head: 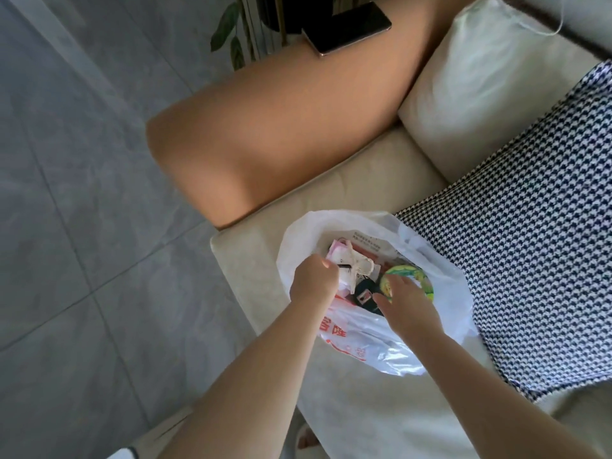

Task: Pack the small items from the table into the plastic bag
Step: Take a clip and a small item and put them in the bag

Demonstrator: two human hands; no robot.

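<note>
Grey tiled floor [82,226] runs along one side of a cream sofa [374,193] w/ a tan armrest [281,127], and all places below are given relative to the plastic bag [440,283], which sits on the seat cushion w/ its mouth open upward. Left hand [313,279] is clenched at the bag's floor-side rim, apparently gripping the plastic to keep the mouth wide. Right hand [407,303] reaches into the mouth, fingers fairly straight, resting on a round green-yellow item [410,276]; can't tell if it's pinching it or has let go, looks released.

Step in hand, by my read: dropping the round item in. To do it well: keep the left grip pulling the rim out and up so the mouth doesn't collapse, push the item down past the rim, then pull the right hand straight out w/o dragging the plastic.

Count inside bag: 1 round green-yellow item, 1 dark item [364,293] w/ a small label, 1 pink-white packet [344,260]; more may lie under, hidden. Outside: 1 houndstooth cushion [530,243] touching the bag's far side, 1 plain pillow [490,87] beyond it, 1 phone [347,28] well away on the armrest, 1 plant [231,34] near that.
</note>
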